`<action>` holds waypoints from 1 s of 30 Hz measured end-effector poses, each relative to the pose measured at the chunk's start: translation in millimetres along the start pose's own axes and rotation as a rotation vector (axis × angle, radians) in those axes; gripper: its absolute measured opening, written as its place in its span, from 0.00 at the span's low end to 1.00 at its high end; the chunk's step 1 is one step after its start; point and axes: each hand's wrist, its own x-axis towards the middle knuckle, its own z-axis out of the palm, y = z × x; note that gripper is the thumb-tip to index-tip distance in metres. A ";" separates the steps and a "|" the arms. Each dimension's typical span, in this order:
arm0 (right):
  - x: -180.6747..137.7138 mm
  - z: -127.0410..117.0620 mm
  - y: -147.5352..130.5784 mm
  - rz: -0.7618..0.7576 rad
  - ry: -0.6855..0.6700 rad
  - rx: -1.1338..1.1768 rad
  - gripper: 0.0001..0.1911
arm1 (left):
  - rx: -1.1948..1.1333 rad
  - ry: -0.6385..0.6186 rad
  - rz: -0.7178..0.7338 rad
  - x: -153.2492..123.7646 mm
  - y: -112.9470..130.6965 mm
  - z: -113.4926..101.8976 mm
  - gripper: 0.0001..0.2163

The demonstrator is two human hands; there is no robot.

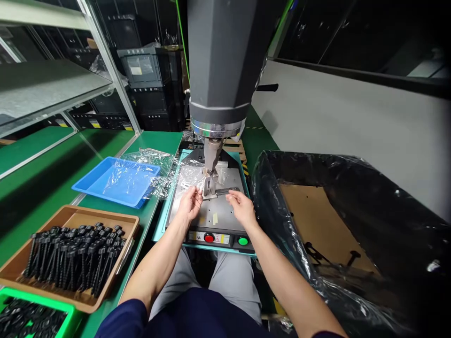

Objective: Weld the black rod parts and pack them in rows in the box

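Observation:
My left hand (190, 203) is curled in a pinch just left of the small metal fixture (210, 193) on the press bed. Whatever its fingertips hold is too small to make out. To the right of the fixture is my right hand (241, 207), thumb and fingers drawn close together at a thin dark bar (225, 191). Whether it grips the bar cannot be told. Above and between both hands, the metal horn (212, 155) of the press (222, 61) points down at the fixture.
A red button (209, 238) and a green button (243, 241) front the press. At left stand a blue tray (95, 190), a brown tray (132, 225) of black ribbed stems and a green bin (72, 319). A plastic-lined box (278, 230) stands right.

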 end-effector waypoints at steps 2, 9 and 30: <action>24.7 12.7 -9.8 -0.048 -0.006 -0.077 0.19 | -0.016 -0.016 0.020 -1.5 6.9 9.1 0.03; 81.0 49.2 -43.9 -0.277 -0.076 -0.208 0.21 | -0.039 -0.033 0.027 -9.1 31.9 52.7 0.04; 108.8 43.5 -65.2 -0.178 -0.353 -0.101 0.14 | -0.145 -0.084 -0.024 -2.1 41.5 81.2 0.07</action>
